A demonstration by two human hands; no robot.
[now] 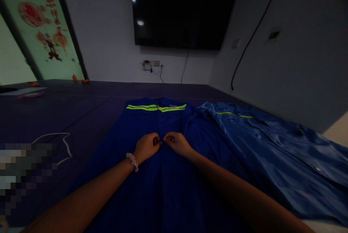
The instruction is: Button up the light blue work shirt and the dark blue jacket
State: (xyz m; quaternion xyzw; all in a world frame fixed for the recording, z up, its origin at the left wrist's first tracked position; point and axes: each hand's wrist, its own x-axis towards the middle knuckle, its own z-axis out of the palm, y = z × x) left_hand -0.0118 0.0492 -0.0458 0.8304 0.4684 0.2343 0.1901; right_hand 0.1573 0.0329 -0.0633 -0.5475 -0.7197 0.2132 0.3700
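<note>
A dark blue work jacket (136, 193) with yellow-green reflective chest strips lies spread out, front side up. My left hand (146, 146), a scrunchie (132, 162) round its wrist, is closed in a pinch just left of the jacket's centre front. Close by on the other side of that front strip is my right hand (178, 143), also closed, fingers curled and fingertips facing the left ones. A small gap separates the two hands. Whatever lies between the fingertips is too small and dark to make out.
A lighter blue garment (261, 146) with similar strips lies to the right. On the dark purple surface (100, 106) at left are a white cable (65, 142), a blurred-out item (24, 167) and small orange things (85, 81). A screen (185, 8) hangs on the wall.
</note>
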